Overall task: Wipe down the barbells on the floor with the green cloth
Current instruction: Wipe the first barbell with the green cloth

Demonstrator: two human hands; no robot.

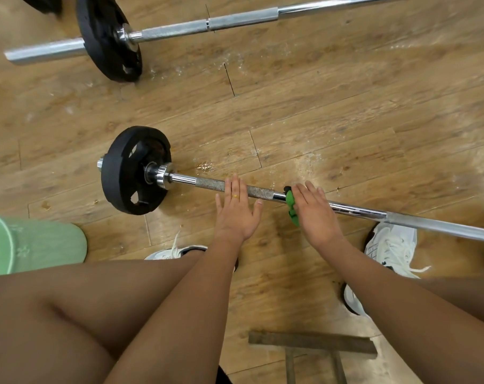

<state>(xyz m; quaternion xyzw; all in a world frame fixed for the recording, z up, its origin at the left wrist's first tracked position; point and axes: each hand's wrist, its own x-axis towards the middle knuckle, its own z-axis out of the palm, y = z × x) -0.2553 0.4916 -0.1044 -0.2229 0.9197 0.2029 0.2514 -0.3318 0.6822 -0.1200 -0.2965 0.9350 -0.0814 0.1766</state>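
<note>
A barbell (357,210) lies across the wooden floor in front of me, with a black plate (127,173) on its left end. My left hand (236,214) rests flat on the bar's rough grip section, fingers straight. Just to its right, my right hand (314,214) presses the green cloth (291,205) against the shiny part of the bar; the cloth is bunched and mostly hidden under the palm. A second barbell (235,23) with a black plate (107,37) lies farther away at the top.
My white shoes (392,245) stand under and beside the near bar, one (177,252) by my left knee. A metal T-shaped frame (313,346) sits on the floor near me. White dust marks the floorboards. A green garment (30,242) is at the left.
</note>
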